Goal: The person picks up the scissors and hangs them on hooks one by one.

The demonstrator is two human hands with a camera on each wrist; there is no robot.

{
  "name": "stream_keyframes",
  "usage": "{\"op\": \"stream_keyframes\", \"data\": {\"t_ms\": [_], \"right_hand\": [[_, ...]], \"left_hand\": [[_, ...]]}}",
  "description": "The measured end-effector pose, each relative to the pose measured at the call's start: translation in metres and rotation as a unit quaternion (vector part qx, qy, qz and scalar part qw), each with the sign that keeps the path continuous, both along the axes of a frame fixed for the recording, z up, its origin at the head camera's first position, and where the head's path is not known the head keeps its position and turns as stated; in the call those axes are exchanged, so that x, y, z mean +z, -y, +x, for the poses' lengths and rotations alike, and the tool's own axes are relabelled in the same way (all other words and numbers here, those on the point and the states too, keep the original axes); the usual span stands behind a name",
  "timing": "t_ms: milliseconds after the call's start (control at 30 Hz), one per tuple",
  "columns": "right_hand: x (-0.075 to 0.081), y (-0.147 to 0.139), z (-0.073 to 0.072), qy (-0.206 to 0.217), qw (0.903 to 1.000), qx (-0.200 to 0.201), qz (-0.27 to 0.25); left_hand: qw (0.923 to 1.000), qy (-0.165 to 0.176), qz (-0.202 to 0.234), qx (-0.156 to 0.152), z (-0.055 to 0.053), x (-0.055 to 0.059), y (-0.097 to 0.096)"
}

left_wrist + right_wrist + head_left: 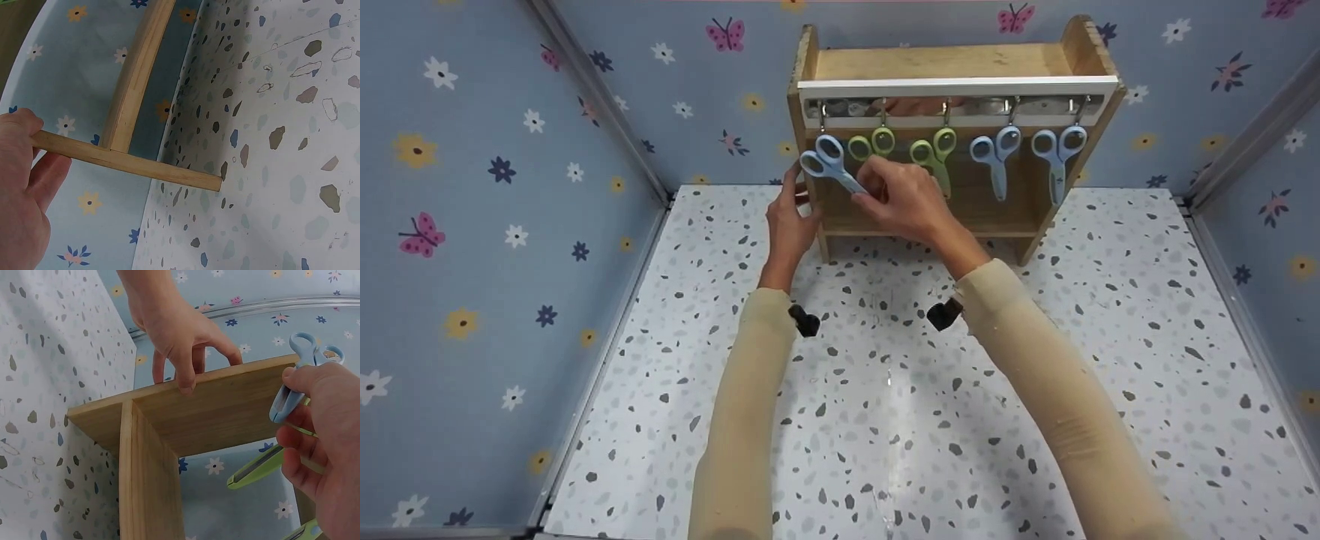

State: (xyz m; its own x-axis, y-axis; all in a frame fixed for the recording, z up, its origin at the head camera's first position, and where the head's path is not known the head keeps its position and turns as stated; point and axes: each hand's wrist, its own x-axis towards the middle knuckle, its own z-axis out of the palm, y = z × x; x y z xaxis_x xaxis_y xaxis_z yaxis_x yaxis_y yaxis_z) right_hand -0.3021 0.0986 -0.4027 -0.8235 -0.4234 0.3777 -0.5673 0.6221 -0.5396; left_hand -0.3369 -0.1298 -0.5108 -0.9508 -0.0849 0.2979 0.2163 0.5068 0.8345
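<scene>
A wooden rack (937, 61) stands against the back wall, with a row of metal hooks along its front. My right hand (911, 196) pinches a pair of blue scissors (840, 174) by the blade end between thumb and index finger. They tilt, handle rings up, just below the leftmost hook (823, 112); whether a ring is on it I cannot tell. My left hand (793, 225) grips the rack's left side panel (219, 379), thumb inside and fingers outside. Beside the right hand hang two green scissors (939, 161), one partly hidden behind it.
Two more blue scissors, the nearer pair (997, 163) and the far right pair (1058, 163), hang from hooks at the rack's right. A speckled white tabletop (885, 420) lies under the arms. Flower-patterned panels (495, 285) enclose the left, back and right.
</scene>
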Motion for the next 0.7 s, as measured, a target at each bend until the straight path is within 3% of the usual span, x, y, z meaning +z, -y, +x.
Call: {"op": "stream_keyframes", "data": {"t_ms": [400, 700], "right_hand": [[-0.0016, 0.0081, -0.0028, 0.009, 0.9997, 0.000, -0.024], [-0.0068, 0.0111, -0.0031, 0.028, 0.9988, -0.013, -0.039]], "left_hand": [[0.9996, -0.015, -0.022, 0.008, 0.0008, -0.0006, -0.0002], [0.9999, -0.012, -0.011, 0.004, -0.0005, -0.0005, 0.0005]]}}
